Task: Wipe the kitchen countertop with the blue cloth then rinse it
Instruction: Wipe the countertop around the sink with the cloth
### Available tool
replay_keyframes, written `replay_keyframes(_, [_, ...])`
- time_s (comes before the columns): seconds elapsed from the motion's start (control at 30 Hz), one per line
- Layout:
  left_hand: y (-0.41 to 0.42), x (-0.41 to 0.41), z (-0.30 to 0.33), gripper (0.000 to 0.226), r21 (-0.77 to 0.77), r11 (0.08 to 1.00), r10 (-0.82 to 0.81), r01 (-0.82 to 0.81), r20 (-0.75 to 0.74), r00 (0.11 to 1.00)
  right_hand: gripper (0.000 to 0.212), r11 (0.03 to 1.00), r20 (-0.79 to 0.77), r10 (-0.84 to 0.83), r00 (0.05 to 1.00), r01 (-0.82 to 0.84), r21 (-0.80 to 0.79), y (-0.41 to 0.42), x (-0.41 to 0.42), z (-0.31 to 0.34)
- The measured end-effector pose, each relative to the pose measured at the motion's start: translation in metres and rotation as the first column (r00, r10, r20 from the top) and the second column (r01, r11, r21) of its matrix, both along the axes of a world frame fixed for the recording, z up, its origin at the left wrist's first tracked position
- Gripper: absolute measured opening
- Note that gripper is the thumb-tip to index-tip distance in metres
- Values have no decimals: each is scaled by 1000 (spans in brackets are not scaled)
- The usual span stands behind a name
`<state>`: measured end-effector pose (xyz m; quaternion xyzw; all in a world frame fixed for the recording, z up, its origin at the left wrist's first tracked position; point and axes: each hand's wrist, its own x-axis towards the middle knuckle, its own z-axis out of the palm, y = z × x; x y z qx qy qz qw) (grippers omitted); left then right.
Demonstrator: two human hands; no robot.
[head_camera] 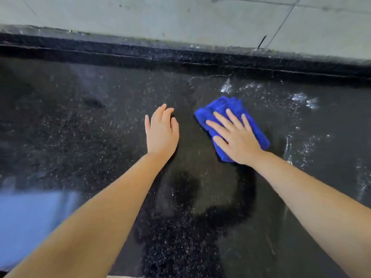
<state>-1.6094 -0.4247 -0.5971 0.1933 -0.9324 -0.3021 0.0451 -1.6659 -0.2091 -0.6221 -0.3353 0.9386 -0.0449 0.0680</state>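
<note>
Head view: the folded blue cloth [224, 109] is pressed flat under the spread fingers of the right hand [236, 141] on the wet black counter [80, 127]; nothing is held by the open left hand [161, 133]; streaks could be left if pressure is lost

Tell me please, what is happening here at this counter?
A person is wiping a dark speckled countertop. The right hand presses flat on a folded blue cloth. The left hand is beside it, open, holding nothing. Wet streaks shine to the right of the cloth. No rinsing is happening yet.
</note>
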Motion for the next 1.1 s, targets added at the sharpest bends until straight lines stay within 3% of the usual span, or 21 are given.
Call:
replay_keyframes(0.07, [-10,-19,-10,40,-135,990,-36,46,77,996,50,948,61,-318,946,317,37,1,-56,2])
replay_keyframes(0.13, [-13,-25,-17,44,-222,972,-48,74,122,991,50,867,91,-499,862,495,59,-12,-73,4])
replay_keyframes(0.2, [-11,-26,-19,48,-244,966,-47,85,158,986,51,881,8,-473,881,473,36,-29,-45,6])
replay_keyframes(0.33, [-8,-26,-19,51,-261,963,-27,75,182,983,51,985,-56,-168,984,170,38,-60,34,4])
replay_keyframes(0.5, [-9,-28,-20,57,-254,966,6,41,179,984,50,1000,76,18,997,-19,8,-131,-56,9])
replay_keyframes(0.67, [-9,-29,-20,56,-290,957,20,24,149,989,49,1000,114,2,993,0,-18,-173,-112,10])
replay_keyframes(0.8, [-10,-29,-20,53,-296,953,-1,60,196,981,49,970,68,-241,968,242,-9,-98,-114,5])
replay_keyframes(0.93, [-11,-29,-18,52,-295,951,-20,87,223,975,50,818,84,-574,814,569,79,6,-126,11])
replay_keyframes(1.03, [-12,-30,-18,50,-299,948,-30,107,250,968,51,681,104,-732,673,730,66,-11,-118,10])
replay_keyframes(1.1, [-12,-29,-18,50,-301,947,-31,109,254,967,51,747,56,-664,745,664,26,-51,-89,6])
